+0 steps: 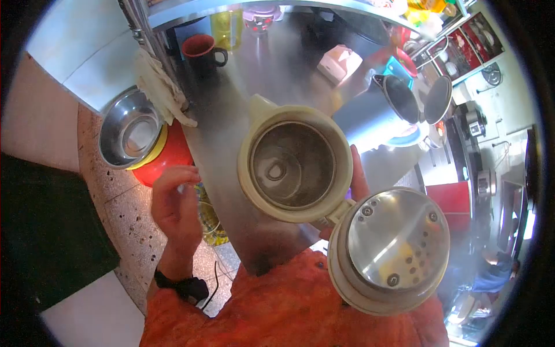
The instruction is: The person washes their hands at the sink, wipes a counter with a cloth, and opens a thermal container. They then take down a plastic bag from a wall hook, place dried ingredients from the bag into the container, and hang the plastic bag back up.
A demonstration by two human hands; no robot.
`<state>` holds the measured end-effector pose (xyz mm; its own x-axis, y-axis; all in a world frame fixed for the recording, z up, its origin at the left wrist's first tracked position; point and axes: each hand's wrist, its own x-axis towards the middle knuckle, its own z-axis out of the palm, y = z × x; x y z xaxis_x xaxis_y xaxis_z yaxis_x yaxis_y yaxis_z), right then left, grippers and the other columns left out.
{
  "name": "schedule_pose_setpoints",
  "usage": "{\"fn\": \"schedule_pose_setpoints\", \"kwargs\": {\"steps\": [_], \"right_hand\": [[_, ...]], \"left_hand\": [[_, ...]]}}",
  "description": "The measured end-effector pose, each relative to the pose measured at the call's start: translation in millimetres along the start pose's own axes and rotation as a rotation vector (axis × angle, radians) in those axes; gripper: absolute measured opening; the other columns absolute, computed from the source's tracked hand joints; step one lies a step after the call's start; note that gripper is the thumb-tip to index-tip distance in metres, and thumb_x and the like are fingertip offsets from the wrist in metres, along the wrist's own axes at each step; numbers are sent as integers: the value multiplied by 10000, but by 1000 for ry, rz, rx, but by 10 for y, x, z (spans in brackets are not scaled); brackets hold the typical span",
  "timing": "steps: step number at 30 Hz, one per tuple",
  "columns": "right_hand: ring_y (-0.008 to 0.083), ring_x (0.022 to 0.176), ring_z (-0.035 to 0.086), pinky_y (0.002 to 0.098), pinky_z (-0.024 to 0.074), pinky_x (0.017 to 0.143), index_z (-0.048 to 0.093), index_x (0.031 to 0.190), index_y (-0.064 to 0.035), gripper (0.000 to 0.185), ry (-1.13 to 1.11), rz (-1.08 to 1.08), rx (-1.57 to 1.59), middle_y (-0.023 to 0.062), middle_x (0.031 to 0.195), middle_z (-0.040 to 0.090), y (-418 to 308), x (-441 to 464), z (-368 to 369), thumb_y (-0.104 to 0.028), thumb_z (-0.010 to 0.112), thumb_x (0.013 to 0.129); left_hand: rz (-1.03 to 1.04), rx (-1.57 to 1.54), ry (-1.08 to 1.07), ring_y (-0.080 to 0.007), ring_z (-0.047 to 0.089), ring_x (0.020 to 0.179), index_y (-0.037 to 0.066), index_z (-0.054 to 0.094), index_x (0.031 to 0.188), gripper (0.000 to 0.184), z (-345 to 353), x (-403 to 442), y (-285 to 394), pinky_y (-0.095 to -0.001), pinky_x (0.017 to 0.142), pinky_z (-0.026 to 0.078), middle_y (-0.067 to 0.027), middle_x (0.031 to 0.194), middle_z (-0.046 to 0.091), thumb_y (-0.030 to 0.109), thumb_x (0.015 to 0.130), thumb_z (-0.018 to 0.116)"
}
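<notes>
A cream kettle (250,202) is in front of me, seen from above, with its spout pointing away. Its steel inside is bare to view, with a ring-shaped mark or reflection at the bottom. The hinged lid (399,237) hangs back toward me, its shiny underside showing screws and small holes. My right hand (359,175) grips the kettle at the handle side; the lid hides most of it. My left hand (176,205), with a dark watch at the wrist, is in the air left of the kettle, loosely curled, partly blurred, nothing visible in it.
On the steel counter (277,69) stand a dark mug (200,55), a pink-white box (340,63) and a blue-grey jug (376,110) with a raised lid. A pale cloth (162,87) hangs at the left edge. Below is a steel bowl (110,141) over a red container (167,159).
</notes>
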<state>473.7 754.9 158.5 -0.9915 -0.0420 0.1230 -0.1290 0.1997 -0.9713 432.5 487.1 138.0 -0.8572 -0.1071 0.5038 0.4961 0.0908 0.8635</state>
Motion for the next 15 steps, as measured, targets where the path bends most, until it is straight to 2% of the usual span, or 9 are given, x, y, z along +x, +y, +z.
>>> {"fn": "schedule_pose_setpoints", "kwargs": {"steps": [1, 3, 4, 6, 7, 13, 15], "right_hand": [[278, 1112, 424, 369, 330, 931, 248, 1274, 3, 804, 23, -9, 25, 193, 1196, 408, 18, 2, -18, -320, 667, 668], [276, 1112, 425, 371, 329, 931, 258, 1272, 0, 793, 85, -30, 74, 191, 1194, 411, 92, -18, -148, -322, 665, 671], [275, 1111, 425, 371, 329, 932, 263, 1271, -1, 788, 117, -45, 104, 190, 1193, 412, 146, -44, -259, -323, 664, 673], [259, 1099, 444, 383, 342, 930, 260, 1283, -25, 697, 53, -73, 74, 191, 1209, 411, 509, -156, -878, -353, 571, 752], [264, 1096, 444, 384, 347, 925, 265, 1282, -35, 691, 57, -83, 60, 188, 1212, 409, 534, -196, -1026, -354, 573, 752], [297, 1081, 448, 390, 379, 896, 296, 1275, -98, 655, 43, -177, -303, 167, 1230, 400, -249, -309, -920, -360, 585, 748], [308, 1076, 450, 392, 389, 887, 307, 1272, -118, 644, 10, -245, -461, 160, 1236, 397, -505, -364, -849, -362, 588, 746]], "left_hand": [[-2, 1, -3, -198, 491, 887, 35, 507, 908, 191, 39, -85, -91, -314, 785, 389, -90, 903, 523, -29, 730, 477], [-259, -30, -28, -172, 475, 918, 27, 475, 991, 282, 117, -208, -228, -290, 798, 381, -77, 986, 496, -39, 717, 483], [-260, -32, -36, -172, 475, 918, 27, 475, 991, 282, 138, -225, -264, -290, 798, 381, -77, 986, 496, -39, 717, 483], [-271, 16, -47, -148, 463, 924, 26, 445, 1045, 341, 170, -259, -305, -282, 796, 381, -73, 1038, 465, -36, 714, 493], [-275, 15, -55, -148, 463, 924, 26, 445, 1045, 341, 169, -275, -308, -282, 796, 381, -73, 1038, 465, -36, 714, 493], [-332, -51, -86, -143, 459, 923, 29, 445, 1022, 311, 97, -354, -359, -262, 777, 388, -82, 1051, 452, -29, 719, 489], [-371, -7, -86, -136, 488, 862, 29, 484, 952, 228, 138, -412, -320, -260, 739, 407, -75, 964, 497, -14, 729, 489]]}}
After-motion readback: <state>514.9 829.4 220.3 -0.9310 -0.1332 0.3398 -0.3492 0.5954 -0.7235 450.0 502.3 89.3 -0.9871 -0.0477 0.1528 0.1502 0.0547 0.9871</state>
